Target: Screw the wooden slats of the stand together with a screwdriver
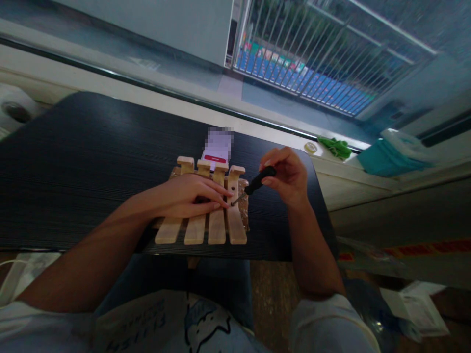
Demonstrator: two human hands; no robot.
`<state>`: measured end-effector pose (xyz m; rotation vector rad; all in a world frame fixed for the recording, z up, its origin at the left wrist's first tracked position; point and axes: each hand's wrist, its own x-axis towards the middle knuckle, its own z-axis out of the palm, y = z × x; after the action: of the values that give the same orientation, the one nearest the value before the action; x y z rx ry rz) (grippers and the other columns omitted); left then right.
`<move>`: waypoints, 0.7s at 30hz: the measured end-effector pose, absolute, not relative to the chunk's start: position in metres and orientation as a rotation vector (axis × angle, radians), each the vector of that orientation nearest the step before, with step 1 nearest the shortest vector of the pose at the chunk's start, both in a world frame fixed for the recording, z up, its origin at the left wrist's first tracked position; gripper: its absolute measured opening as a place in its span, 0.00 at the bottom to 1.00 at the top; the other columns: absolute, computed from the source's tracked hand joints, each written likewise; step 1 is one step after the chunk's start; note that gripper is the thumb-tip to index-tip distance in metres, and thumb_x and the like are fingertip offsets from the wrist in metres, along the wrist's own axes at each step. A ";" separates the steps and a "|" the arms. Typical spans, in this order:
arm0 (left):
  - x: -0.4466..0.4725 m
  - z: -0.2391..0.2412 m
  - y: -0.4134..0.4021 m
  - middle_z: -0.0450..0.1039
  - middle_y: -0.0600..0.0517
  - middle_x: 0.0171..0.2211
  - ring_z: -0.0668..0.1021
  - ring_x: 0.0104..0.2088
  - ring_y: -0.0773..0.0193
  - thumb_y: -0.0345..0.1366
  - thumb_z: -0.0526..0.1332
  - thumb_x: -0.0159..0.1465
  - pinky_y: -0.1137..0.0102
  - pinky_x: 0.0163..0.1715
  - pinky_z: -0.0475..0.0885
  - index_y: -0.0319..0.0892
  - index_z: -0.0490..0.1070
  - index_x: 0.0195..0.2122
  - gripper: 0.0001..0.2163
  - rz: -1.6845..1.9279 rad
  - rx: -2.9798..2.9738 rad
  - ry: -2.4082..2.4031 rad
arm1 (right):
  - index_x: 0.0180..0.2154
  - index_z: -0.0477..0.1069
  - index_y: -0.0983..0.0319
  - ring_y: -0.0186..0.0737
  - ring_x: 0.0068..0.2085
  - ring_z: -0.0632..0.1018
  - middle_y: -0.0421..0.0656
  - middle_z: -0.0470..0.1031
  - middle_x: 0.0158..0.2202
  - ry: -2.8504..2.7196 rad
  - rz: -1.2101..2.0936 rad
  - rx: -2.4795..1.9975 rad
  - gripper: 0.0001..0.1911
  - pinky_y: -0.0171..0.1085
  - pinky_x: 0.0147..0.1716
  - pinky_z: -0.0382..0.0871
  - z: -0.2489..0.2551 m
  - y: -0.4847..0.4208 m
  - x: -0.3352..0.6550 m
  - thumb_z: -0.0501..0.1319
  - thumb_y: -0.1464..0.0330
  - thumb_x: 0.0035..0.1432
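Several pale wooden slats with hooked far ends make up a small wooden rack at the table's front edge. My left hand lies flat across the slats, fingers stretched toward the rightmost one. My right hand grips the black handle of a screwdriver between thumb and fingers. The screwdriver slants down to the left, its tip at a small spot on the rightmost slat, close to my left fingertips. A dark hole shows a little above the tip. Brown wrapped material lies under the slats.
The rack rests on a black table. Beyond it lies a lit phone. On the sill at the right are a tape roll, a green cloth and a teal bin. A white roll stands at far left.
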<state>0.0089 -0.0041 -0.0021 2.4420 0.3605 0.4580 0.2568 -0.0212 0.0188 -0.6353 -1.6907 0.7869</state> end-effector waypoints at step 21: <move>0.010 0.003 -0.005 0.77 0.47 0.51 0.80 0.50 0.59 0.31 0.57 0.66 0.68 0.50 0.73 0.43 0.81 0.42 0.12 0.433 2.455 0.345 | 0.40 0.72 0.55 0.35 0.35 0.79 0.40 0.80 0.41 -1.725 0.943 -0.783 0.10 0.37 0.30 0.74 0.019 -0.030 0.263 0.66 0.64 0.54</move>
<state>0.0101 -0.0051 0.0025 2.4546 0.3451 0.4327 0.2635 -0.0299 0.0194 -0.7829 -1.7252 0.9434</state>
